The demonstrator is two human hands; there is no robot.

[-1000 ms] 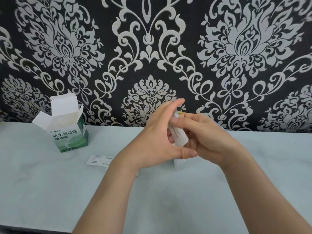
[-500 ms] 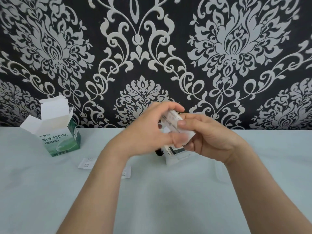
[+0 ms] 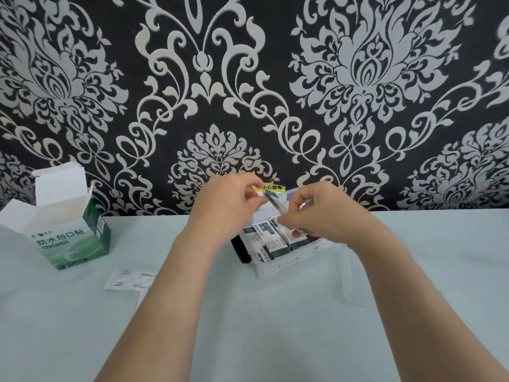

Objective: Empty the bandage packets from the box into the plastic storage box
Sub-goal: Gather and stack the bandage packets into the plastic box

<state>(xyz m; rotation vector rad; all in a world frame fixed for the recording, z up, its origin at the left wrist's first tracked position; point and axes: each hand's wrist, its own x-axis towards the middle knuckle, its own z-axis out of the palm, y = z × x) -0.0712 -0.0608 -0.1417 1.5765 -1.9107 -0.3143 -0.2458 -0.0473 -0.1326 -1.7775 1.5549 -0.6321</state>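
Both hands have drawn apart since half a second ago, and the stack they were squeezing together is gone from between them. What they have now is a single blurred bandage packet [image 3: 275, 202], stretched between the two. The left hand [image 3: 228, 205] has its fingers curled, pinching the packet's upper end. The right hand [image 3: 322, 213] is curled too, fingertips nipping the lower end. The packet is too smeared to read.

Right underneath sits the plastic storage box [image 3: 292, 264], clear-walled, on the pale worktop [image 3: 248, 326] near the back edge. Packets [image 3: 265, 238] lie inside it, overlapping, white with dark green printed bands. The held one hangs just above them, apart from the pile. A black item [image 3: 242, 253] sits against the storage box's left wall; what it is I cannot tell. A clear lid [image 3: 356, 288] lies flat on the worktop just to the right.

Well off to the left stands the green box [image 3: 74, 241], flaps open, upright. Between it and the left forearm, loose packets [image 3: 126, 279] lie flat on the worktop. Behind the hands, a yellow label [image 3: 271, 187] shows against the black-and-silver wallpaper [image 3: 358, 78].
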